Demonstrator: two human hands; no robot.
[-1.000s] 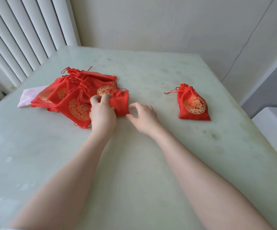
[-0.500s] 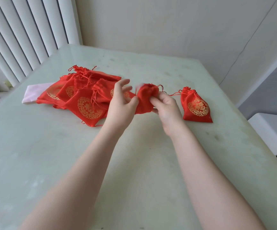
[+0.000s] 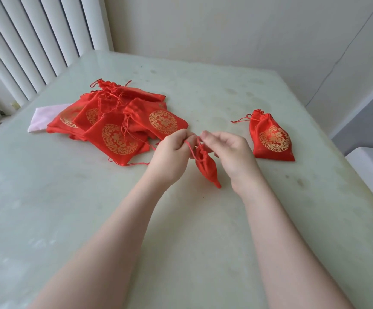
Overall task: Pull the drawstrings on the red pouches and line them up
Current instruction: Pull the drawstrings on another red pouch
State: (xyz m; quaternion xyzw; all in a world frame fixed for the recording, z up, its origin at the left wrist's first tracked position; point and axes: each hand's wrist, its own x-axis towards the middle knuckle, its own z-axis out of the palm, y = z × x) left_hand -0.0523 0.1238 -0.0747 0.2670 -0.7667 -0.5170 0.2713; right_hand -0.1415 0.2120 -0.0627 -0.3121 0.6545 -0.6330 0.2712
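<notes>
I see both hands raised over the middle of the pale green surface (image 3: 181,219), close together, with one red pouch (image 3: 205,166) hanging between them. My left hand (image 3: 170,156) pinches a loop of red drawstring (image 3: 189,148) between thumb and curled fingers; my right hand (image 3: 232,152) pinches the cord at the pouch's neck from the other side, fingers bent. The pouch mouth is gathered and sits uppermost just under the fingertips. Its long axis runs down and slightly right, toward me, the narrow bottom corner pointing at the surface; whether that corner touches it, I cannot tell. To the left, a pile of red pouches (image 3: 118,123) with gold round emblems lies flat, overlapping, loose cords trailing; a pale pink cloth (image 3: 40,119) shows beneath its far-left edge. To the right, well apart from the pile, one closed pouch (image 3: 272,139) lies on the surface, cinched neck pointing away from me, flat base nearest me, emblem up. White vertical blinds (image 3: 36,41) stand behind the left corner.
</notes>
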